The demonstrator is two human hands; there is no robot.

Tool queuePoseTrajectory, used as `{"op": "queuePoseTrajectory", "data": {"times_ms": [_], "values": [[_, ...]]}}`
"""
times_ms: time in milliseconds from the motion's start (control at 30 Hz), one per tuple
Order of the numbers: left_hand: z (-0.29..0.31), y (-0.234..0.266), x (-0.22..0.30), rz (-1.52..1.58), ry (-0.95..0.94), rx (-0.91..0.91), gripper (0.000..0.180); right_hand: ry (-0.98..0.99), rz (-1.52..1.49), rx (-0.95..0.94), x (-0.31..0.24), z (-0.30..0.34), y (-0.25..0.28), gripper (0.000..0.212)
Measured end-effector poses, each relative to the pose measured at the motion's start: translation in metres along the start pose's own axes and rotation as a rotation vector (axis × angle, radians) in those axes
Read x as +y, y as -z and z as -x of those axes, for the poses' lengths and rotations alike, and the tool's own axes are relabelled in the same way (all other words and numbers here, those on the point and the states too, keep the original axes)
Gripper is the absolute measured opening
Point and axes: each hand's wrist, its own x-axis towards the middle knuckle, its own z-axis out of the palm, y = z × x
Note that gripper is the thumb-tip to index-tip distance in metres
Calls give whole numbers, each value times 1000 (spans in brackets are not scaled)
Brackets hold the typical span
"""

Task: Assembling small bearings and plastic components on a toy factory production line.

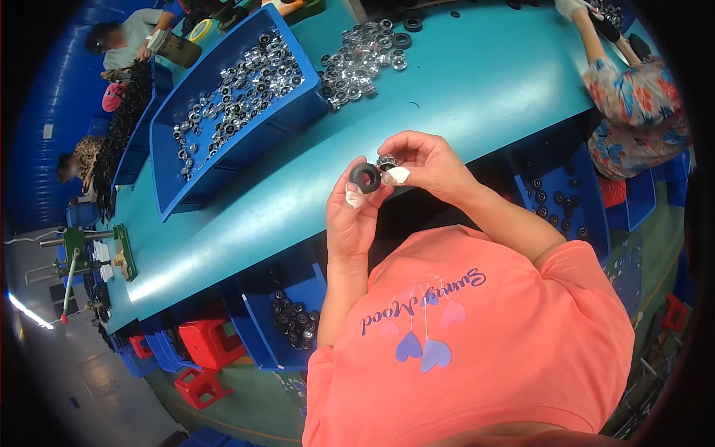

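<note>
Over the table's near edge, my left hand (351, 216) pinches a small black rubber tyre (375, 179), its round hole facing up. My right hand (436, 170) grips a shiny chrome wheel hub (386, 161) just beside the tyre; whether the two touch I cannot tell. White wrappings cover the tips of both thumbs. Beyond my hands, a heap of similar chrome hubs (361, 63) lies loose on the turquoise table (447, 89). A couple of black tyres (402, 40) rest by that heap.
On the table at left stands a large blue bin (298, 115) holding many hubs. Blue bins with dark wheels (294, 320) sit below the table edge on both sides of me. A green hand press (78, 253) is far left. Red stools (208, 343) and co-workers (633, 97) are nearby.
</note>
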Motion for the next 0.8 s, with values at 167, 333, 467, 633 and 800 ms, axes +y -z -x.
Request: {"op": "queuePoseTrajectory", "data": {"times_ms": [167, 333, 467, 633, 800], "values": [[-3, 12, -1, 27, -11, -21, 55, -41, -91, -51, -9, 1, 0, 36], [-3, 11, -4, -5, -16, -27, 54, 44, 84, -16, -10, 0, -4, 30], [-2, 7, -6, -21, -26, -24, 56, 324, 493, 13, -17, 3, -13, 25], [1, 4, -4, -107, -47, -18, 57, 399, 641, 17, -17, 2, -14, 26], [1, 7, -4, -153, -43, -1, 57, 423, 638, 10, -16, 2, -14, 25]]}}
